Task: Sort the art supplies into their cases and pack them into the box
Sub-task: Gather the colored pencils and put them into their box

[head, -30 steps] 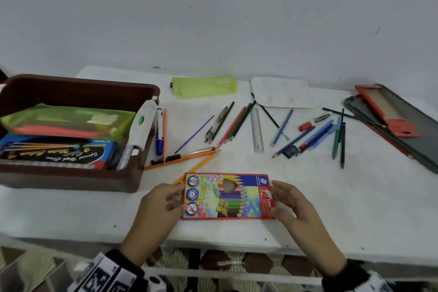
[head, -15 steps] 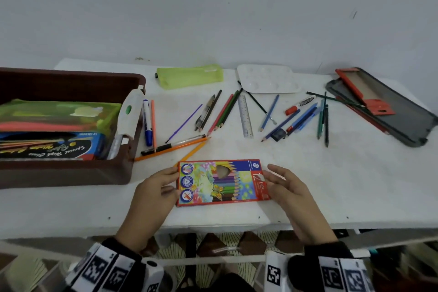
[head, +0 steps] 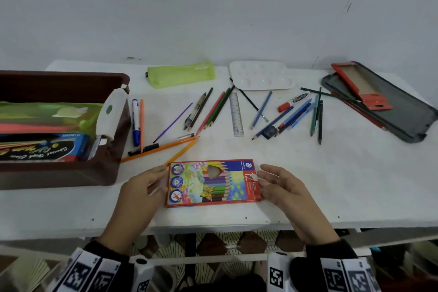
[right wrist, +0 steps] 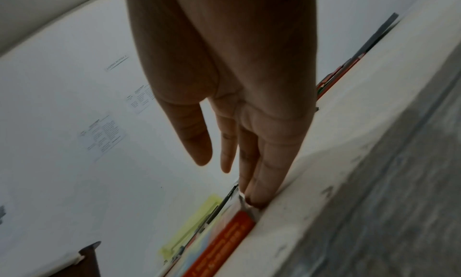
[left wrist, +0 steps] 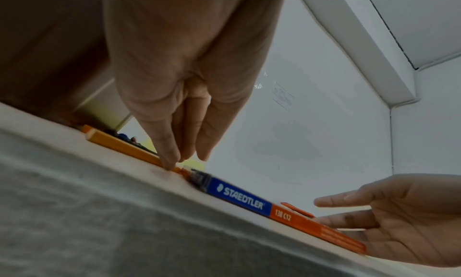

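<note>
A red Staedtler coloured-pencil box (head: 213, 182) lies flat near the table's front edge. My left hand (head: 162, 174) touches its left end with straight fingers, beside an orange pencil (head: 182, 152). My right hand (head: 260, 178) touches the right end, fingers also straight. The left wrist view shows my left fingertips (left wrist: 172, 163) on the table at the end of the box (left wrist: 244, 200). The right wrist view shows my right fingertips (right wrist: 254, 198) against its end (right wrist: 224, 236). The brown packing box (head: 111, 170) at the left holds a green pouch (head: 47, 114) and a blue case (head: 47, 147).
Loose pencils, pens, a brush and a ruler (head: 236, 114) are scattered across the table's middle. At the back lie a green pencil pouch (head: 181, 74) and a white palette (head: 260, 76). An open grey tin (head: 391, 106) with a red insert sits far right.
Both hands stay at the ends of the pencil box, which has hardly moved. The head view has shifted, showing more of the table's front edge.
</note>
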